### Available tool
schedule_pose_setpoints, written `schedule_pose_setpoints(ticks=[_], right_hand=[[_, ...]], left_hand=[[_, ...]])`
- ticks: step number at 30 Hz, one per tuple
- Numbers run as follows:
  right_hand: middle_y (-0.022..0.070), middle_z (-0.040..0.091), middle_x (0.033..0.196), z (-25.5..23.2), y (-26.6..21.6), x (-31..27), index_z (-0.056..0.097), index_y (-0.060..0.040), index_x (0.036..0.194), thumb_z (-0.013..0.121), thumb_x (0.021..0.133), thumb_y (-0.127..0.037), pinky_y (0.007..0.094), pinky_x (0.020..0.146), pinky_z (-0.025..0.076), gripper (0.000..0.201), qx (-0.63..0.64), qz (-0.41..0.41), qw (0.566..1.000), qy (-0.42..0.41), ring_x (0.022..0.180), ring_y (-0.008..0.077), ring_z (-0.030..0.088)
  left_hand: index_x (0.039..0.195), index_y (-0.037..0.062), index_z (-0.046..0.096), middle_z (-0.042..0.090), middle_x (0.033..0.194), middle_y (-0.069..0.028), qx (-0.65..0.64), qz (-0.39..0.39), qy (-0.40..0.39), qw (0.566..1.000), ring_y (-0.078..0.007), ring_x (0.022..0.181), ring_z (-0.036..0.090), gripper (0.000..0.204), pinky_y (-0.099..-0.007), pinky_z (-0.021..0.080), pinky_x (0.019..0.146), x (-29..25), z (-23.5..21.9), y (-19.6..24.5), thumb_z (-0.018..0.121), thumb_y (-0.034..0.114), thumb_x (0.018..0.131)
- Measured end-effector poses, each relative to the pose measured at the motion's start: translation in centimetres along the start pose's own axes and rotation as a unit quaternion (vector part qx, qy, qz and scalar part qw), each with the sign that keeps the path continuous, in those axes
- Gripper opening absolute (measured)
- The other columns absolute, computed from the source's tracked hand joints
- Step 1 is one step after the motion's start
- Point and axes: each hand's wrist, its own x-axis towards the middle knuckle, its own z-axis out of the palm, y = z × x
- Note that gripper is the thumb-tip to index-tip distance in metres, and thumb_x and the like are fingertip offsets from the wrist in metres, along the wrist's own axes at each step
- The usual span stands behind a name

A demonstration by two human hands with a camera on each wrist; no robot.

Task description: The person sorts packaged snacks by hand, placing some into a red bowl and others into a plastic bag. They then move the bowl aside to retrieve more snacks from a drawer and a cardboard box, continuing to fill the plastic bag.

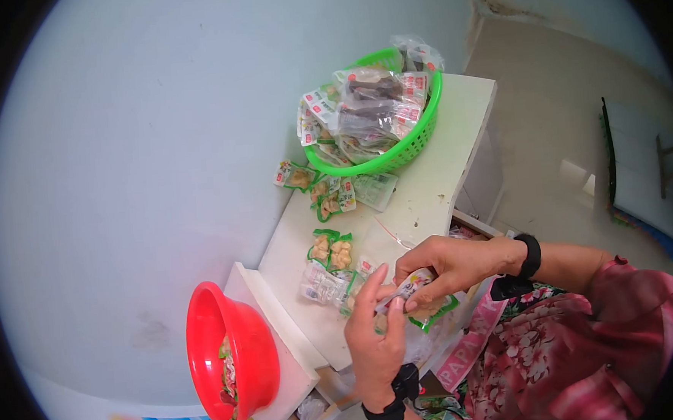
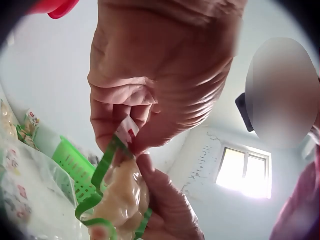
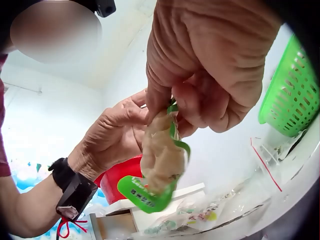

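Note:
Both hands meet at one small clear snack packet (image 2: 122, 192) with green edges and pale, lumpy food inside. My left hand (image 1: 378, 345) pinches the packet's top edge between thumb and fingers. Right beside it, my right hand (image 1: 461, 264) grips the same edge with thumb and curled fingers. From there the filled part of the packet (image 3: 162, 152) hangs down below the fingers in the right wrist view. On the white tabletop near the hands lie a similar green-edged packet (image 1: 331, 248) and a clear plastic wrapper (image 1: 324, 284).
A green basket (image 1: 417, 149) heaped with bagged snacks stands at the table's far end. Several packets (image 1: 336, 195) lie just in front of it. A red basin (image 1: 257, 359) with packets inside sits at the left by the wall. An open drawer (image 1: 466, 222) shows below the table edge.

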Motion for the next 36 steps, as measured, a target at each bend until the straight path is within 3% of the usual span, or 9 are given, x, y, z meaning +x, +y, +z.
schedule_pose_setpoints(ticks=[2, 3, 6, 7, 11, 17, 25, 31, 36], right_hand=[[0.0022, 0.060, 0.075, -0.3, 0.2, -0.8, 0.068, -0.0028, 0.111, 0.074, 0.096, -0.027, 0.0290, 0.060, 0.043, 0.029, -0.029, -0.010, 0.999, 0.022, 0.071, 0.0066, 0.052], [0.0019, 0.062, 0.077, -0.5, 0.1, -1.3, 0.069, -0.0030, 0.110, 0.073, 0.097, -0.028, 0.0277, 0.058, 0.044, 0.028, -0.007, 0.027, 0.997, 0.067, 0.069, 0.0059, 0.053], [0.0007, 0.065, 0.080, -1.9, -0.7, -2.8, 0.070, -0.0037, 0.106, 0.069, 0.100, -0.030, 0.0240, 0.053, 0.045, 0.027, 0.056, 0.136, 0.968, 0.206, 0.064, 0.0041, 0.054], [0.0029, 0.069, 0.086, -2.5, -0.9, -3.0, 0.067, -0.0014, 0.109, 0.064, 0.103, -0.029, 0.0225, 0.050, 0.047, 0.028, 0.102, 0.113, 0.952, 0.265, 0.061, 0.0060, 0.060], [0.0111, 0.071, 0.095, -5.2, 1.8, -3.4, 0.059, 0.0043, 0.114, 0.059, 0.106, -0.022, 0.0250, 0.054, 0.054, 0.028, 0.107, 0.052, 0.907, 0.404, 0.068, 0.0153, 0.071], [0.0123, 0.069, 0.107, -3.6, 6.0, -1.7, 0.058, 0.0055, 0.110, 0.058, 0.105, -0.015, 0.0295, 0.066, 0.064, 0.021, 0.160, 0.063, 0.908, 0.382, 0.085, 0.0200, 0.074], [0.0091, 0.069, 0.112, -1.2, 6.4, -1.2, 0.061, 0.0051, 0.117, 0.059, 0.103, -0.010, 0.0379, 0.087, 0.064, 0.021, 0.261, 0.127, 0.922, 0.256, 0.101, 0.0188, 0.069], [0.0102, 0.069, 0.113, -1.6, 6.2, -1.0, 0.063, 0.0056, 0.117, 0.059, 0.101, -0.004, 0.0412, 0.089, 0.064, 0.019, 0.272, 0.156, 0.926, 0.213, 0.104, 0.0209, 0.069], [0.0109, 0.070, 0.114, -1.8, 6.2, 0.3, 0.064, 0.0045, 0.119, 0.059, 0.101, -0.003, 0.0409, 0.088, 0.064, 0.021, 0.289, 0.151, 0.924, 0.200, 0.104, 0.0209, 0.069]], left_hand=[[0.143, -0.0024, 0.053, 0.068, 0.106, -0.0100, -0.003, 0.017, 0.004, 1.000, -0.0148, 0.101, 0.064, 0.051, -0.0286, 0.051, 0.089, 0.0, 1.3, 0.2, 0.063, -0.006, 0.093], [0.139, 0.0002, 0.059, 0.071, 0.102, -0.0114, -0.004, 0.022, 0.076, 0.997, -0.0199, 0.090, 0.068, 0.045, -0.0319, 0.054, 0.082, 0.1, 2.3, 0.5, 0.064, -0.002, 0.094], [0.138, -0.0015, 0.058, 0.070, 0.106, -0.0120, -0.024, 0.015, 0.204, 0.978, -0.0201, 0.091, 0.068, 0.043, -0.0324, 0.054, 0.082, 0.3, 3.8, -0.7, 0.064, 0.001, 0.095], [0.140, -0.0044, 0.054, 0.067, 0.111, -0.0129, -0.054, -0.022, 0.218, 0.974, -0.0184, 0.099, 0.064, 0.045, -0.0311, 0.052, 0.086, 0.0, 4.0, -0.8, 0.063, 0.003, 0.096], [0.140, -0.0033, 0.054, 0.067, 0.110, -0.0118, -0.018, -0.077, 0.265, 0.961, -0.0175, 0.096, 0.064, 0.046, -0.0313, 0.052, 0.082, -1.2, 5.6, -3.7, 0.065, 0.004, 0.095], [0.133, -0.0008, 0.058, 0.064, 0.100, -0.0079, 0.055, -0.077, 0.249, 0.964, -0.0186, 0.086, 0.061, 0.046, -0.0331, 0.050, 0.071, -0.2, 8.4, -4.2, 0.074, 0.014, 0.092], [0.122, 0.0002, 0.063, 0.061, 0.094, -0.0075, 0.203, -0.039, 0.221, 0.953, -0.0180, 0.074, 0.055, 0.039, -0.0324, 0.048, 0.065, 0.5, 9.8, -4.8, 0.079, 0.016, 0.089], [0.108, 0.0002, 0.066, 0.066, 0.091, -0.0095, 0.118, -0.047, 0.233, 0.964, -0.0173, 0.068, 0.062, 0.019, -0.0302, 0.053, 0.062, 0.4, 9.7, -5.9, 0.071, 0.001, 0.090], [0.107, 0.0003, 0.066, 0.067, 0.090, -0.0095, 0.055, -0.053, 0.262, 0.962, -0.0168, 0.071, 0.065, 0.019, -0.0290, 0.054, 0.063, 0.2, 8.7, -4.1, 0.069, -0.003, 0.089]])
